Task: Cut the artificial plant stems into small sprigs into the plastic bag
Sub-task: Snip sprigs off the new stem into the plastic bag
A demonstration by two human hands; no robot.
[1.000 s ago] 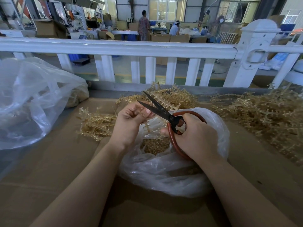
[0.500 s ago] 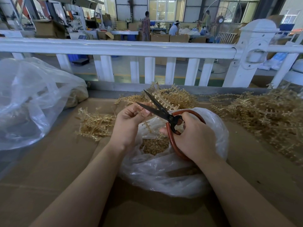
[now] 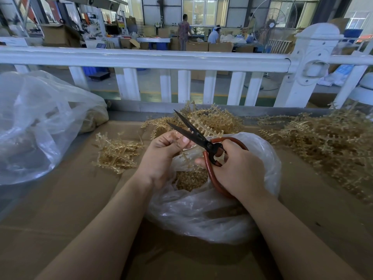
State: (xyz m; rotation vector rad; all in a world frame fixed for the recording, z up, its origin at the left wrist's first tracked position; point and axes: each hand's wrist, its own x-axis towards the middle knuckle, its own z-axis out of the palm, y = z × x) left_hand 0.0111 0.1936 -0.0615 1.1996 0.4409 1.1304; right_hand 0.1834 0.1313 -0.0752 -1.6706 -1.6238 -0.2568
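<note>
My left hand (image 3: 161, 156) pinches a tan artificial plant stem (image 3: 186, 156) over the mouth of a clear plastic bag (image 3: 201, 211). My right hand (image 3: 238, 168) grips black scissors (image 3: 191, 129) by their red-brown loop handles, blades parted and pointing up-left just above my left fingers. Cut tan sprigs (image 3: 189, 179) lie inside the bag. The stem is mostly hidden behind my left fingers.
Loose stem piles lie on the cardboard-covered table (image 3: 70, 199): a small one at left (image 3: 117, 154), one behind the bag (image 3: 212, 120), a big heap at right (image 3: 323, 144). A large clear bag (image 3: 36, 126) sits far left. A white railing (image 3: 181, 59) borders the back.
The scissor blades have stayed parted over my left fingers, shifting only slightly. Both hands remain over the bag mouth.
</note>
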